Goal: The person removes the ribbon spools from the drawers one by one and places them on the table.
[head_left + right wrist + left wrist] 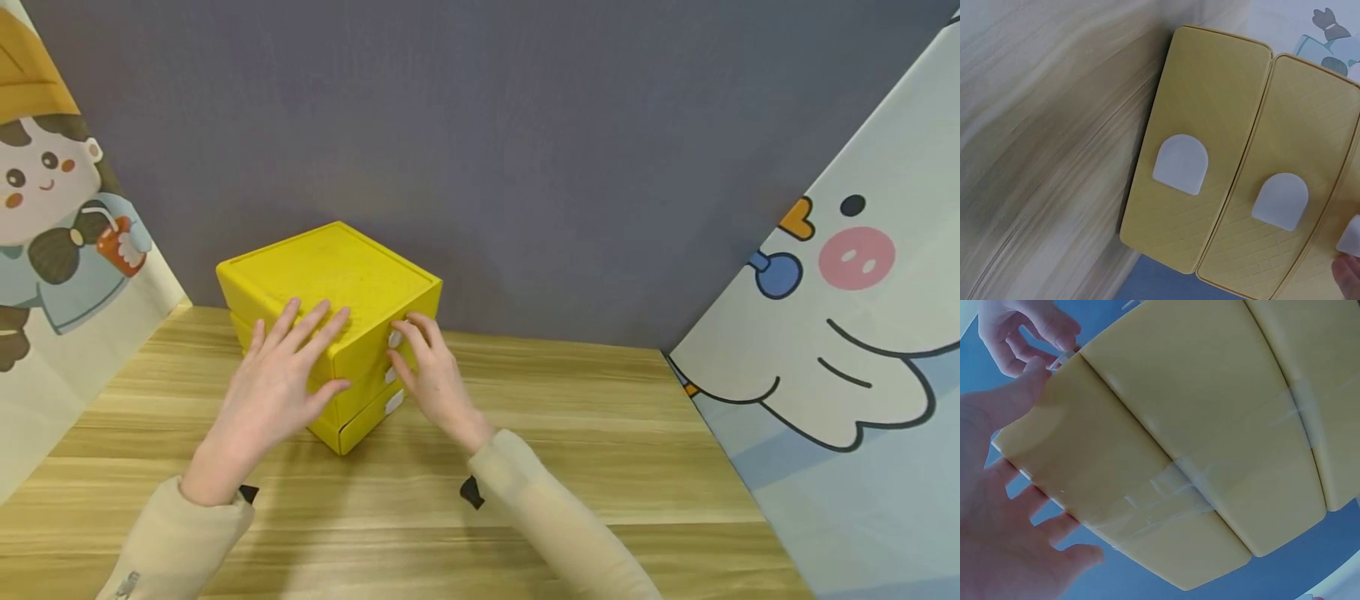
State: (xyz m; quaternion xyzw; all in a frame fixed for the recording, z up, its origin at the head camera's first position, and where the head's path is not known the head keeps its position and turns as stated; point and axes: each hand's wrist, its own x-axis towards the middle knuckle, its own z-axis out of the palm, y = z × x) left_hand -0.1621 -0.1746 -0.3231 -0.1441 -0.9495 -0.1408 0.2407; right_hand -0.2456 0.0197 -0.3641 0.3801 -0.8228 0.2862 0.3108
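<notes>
Yellow drawer box (330,333) left of centre on desk (600,433). Left hand (277,383) flat on top, fingers released; right hand (431,375) pinching top white tab (394,339). Probably light, stiff, smooth plastic; best taken by tabs.

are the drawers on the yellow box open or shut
Shut, all three. In the right wrist view the drawer fronts sit flush, edge to edge. The left hand rests on the yellow box; the right hand fingers the top white handle.
</notes>
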